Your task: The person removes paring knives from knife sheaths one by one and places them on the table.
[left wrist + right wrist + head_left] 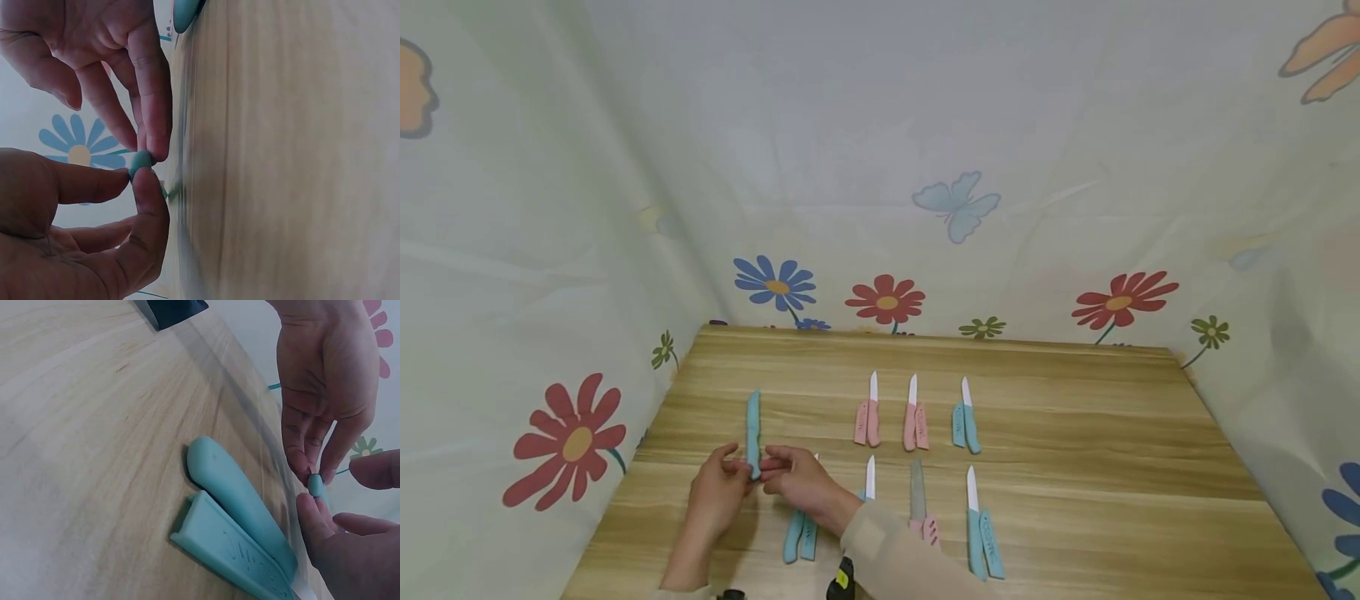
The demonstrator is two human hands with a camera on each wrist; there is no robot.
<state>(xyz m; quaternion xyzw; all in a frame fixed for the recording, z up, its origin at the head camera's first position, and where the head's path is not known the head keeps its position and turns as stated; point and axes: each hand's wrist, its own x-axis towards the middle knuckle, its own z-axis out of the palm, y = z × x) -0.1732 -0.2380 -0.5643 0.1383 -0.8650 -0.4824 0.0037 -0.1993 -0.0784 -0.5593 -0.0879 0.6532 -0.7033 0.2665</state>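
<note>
At the table's left is a turquoise knife (754, 421), turquoise along its whole length, its blade apparently inside its sheath. My left hand (715, 493) pinches the handle's near end between thumb and finger. From the other side, my right hand (808, 485) touches the handle with its fingertips, its thumb held apart. In the left wrist view only the rounded handle end (141, 160) shows between the hands. Below my right forearm lies another turquoise knife (240, 497) with its turquoise sheath (231, 544) beside it; the forearm partly covers this pair in the head view.
Pink knives (873, 412) and a turquoise knife (970, 421) lie with sheaths in the back row. In front are a grey-bladed pink knife (917, 492), partly behind my sleeve, and a white-bladed turquoise knife (974, 529). Flowered cloth (880, 167) surrounds the wooden table (1097, 500).
</note>
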